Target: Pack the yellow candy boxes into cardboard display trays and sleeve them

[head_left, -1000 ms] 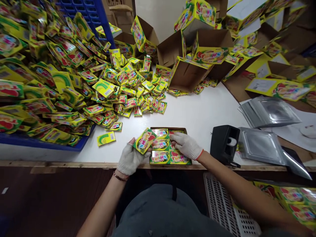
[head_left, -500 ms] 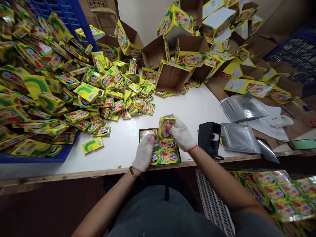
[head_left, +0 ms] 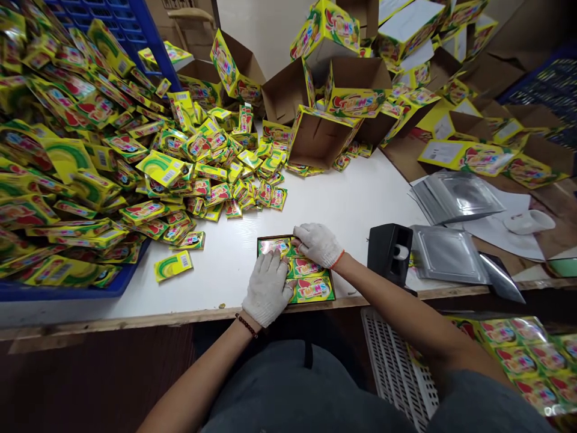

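Note:
A shallow dark-edged tray (head_left: 334,287) at the table's front edge holds several small yellow-green printed boxes (head_left: 312,290) lying flat in rows. My left hand (head_left: 267,290), in a white knit glove, lies flat over the left side of these boxes with its fingers stretched out. On the tray's upper right corner rests my right hand (head_left: 319,245), also gloved, its fingers laid down over a box that they mostly hide. Neither hand lifts anything.
Left, a blue crate (head_left: 118,290) overflows with similar small boxes, which spill across the white table (head_left: 225,255). Open display cartons (head_left: 318,141) stand behind. To the right are a black tape dispenser (head_left: 388,252) and clear plastic covers (head_left: 448,255). Wrapped packs (head_left: 518,355) lie lower right.
The small box that my right hand held upright above the tray is now down at its upper right corner, under the fingers. My left hand has flattened onto the boxes.

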Demonstrator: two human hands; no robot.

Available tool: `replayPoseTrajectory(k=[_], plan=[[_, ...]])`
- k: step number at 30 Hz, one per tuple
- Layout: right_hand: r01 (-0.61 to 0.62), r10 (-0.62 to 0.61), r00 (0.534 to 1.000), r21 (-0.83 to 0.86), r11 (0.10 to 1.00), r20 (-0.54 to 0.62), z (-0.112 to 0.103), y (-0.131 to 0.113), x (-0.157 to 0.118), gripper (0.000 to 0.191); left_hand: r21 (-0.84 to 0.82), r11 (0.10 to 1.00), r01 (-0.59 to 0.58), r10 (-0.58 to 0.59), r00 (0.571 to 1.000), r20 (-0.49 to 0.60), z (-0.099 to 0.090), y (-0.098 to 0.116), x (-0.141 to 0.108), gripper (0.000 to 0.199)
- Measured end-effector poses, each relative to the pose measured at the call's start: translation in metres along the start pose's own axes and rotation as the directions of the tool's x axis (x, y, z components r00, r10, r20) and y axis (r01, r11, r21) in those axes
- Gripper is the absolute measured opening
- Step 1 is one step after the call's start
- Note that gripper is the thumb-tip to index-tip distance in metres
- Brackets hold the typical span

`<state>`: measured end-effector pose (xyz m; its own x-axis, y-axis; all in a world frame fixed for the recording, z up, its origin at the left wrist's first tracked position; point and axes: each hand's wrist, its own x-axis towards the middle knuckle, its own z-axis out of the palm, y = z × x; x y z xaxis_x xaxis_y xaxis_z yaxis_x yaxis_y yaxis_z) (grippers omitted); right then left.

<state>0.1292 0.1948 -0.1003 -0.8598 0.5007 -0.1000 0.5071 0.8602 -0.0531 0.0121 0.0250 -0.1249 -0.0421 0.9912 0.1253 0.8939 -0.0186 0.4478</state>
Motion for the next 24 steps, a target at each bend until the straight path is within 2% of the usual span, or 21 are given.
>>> replayPoseTrajectory(k=[3,6,9,12,13,15,17,19,21,24], plan=[[-0.012,0.011,0.997,-0.005,1.000,-0.072,0.009,0.001,-0.005,0.029,-0.209,0.978,-0.016,-0.003,0.996,-0.089,-0.001,-0.007,-0.006,0.034],[-0.015,0.015,0.996,0.003,1.000,-0.089,0.018,-0.001,-0.013,0.026,-0.309,0.949,0.056,-0.140,0.956,-0.258,-0.010,-0.037,-0.015,0.031],[-0.006,0.011,0.988,0.031,1.000,-0.151,0.031,-0.006,-0.028,0.032,-0.214,0.937,0.275,-0.339,0.865,-0.369,-0.032,-0.094,-0.030,0.032],[0.069,-0.049,0.972,0.079,0.995,-0.228,0.042,-0.008,-0.043,0.044,-0.063,0.843,0.534,-0.512,0.760,-0.400,-0.057,-0.157,-0.053,0.039],[0.110,-0.081,0.967,0.108,0.988,-0.243,0.044,-0.006,-0.046,0.045,0.006,0.810,0.586,-0.544,0.756,-0.364,-0.063,-0.175,-0.060,0.046],[0.163,-0.106,0.958,0.206,0.965,-0.265,0.041,0.000,-0.051,0.044,0.143,0.786,0.602,-0.550,0.785,-0.286,-0.072,-0.200,-0.073,0.061],[0.123,-0.033,0.961,0.315,0.941,-0.274,0.032,0.007,-0.050,0.040,0.234,0.784,0.575,-0.531,0.816,-0.229,-0.074,-0.212,-0.081,0.066],[0.004,0.073,0.974,0.338,0.941,-0.214,0.021,0.012,-0.046,0.033,0.252,0.773,0.582,-0.537,0.812,-0.227,-0.072,-0.214,-0.084,0.062],[-0.089,0.110,0.991,0.228,0.970,-0.080,0.011,0.012,-0.039,0.026,0.202,0.755,0.624,-0.580,0.779,-0.240,-0.066,-0.207,-0.083,0.057],[-0.093,0.092,0.988,0.000,0.996,0.126,0.003,0.003,-0.028,0.025,0.039,0.736,0.676,-0.645,0.717,-0.265,-0.055,-0.187,-0.077,0.059]])
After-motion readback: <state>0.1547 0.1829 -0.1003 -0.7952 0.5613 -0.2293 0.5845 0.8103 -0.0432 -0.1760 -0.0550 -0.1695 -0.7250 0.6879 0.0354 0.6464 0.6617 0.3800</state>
